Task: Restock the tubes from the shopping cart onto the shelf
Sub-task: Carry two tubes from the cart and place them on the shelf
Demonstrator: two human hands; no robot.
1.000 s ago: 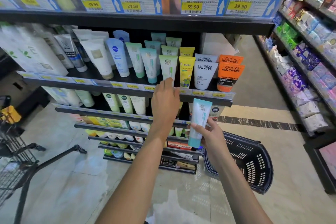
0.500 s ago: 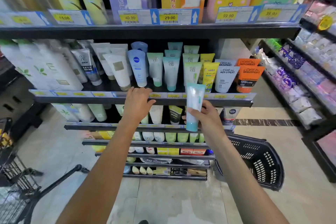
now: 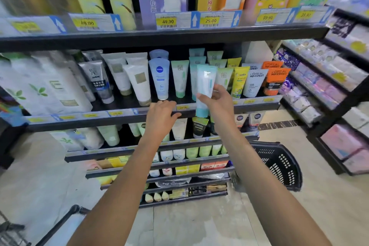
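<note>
tubes [image 3: 179,78] crowd the shelf [image 3: 119,120] front.

- shelf [image 3: 127,118] edge runs across at mid-height, rows of tubes standing on it
- left hand [image 3: 159,118] rests on that shelf's front edge, below the Nivea tube [image 3: 159,78]
- right hand [image 3: 218,104] just right of the left hand, holds a tube [image 3: 205,90] upright before the tube row
- L'Oreal tubes [image 3: 265,80] at the shelf's right end
- basket [image 3: 279,166] on the floor, lower right
- cart [image 3: 12,233] at bottom left
</note>
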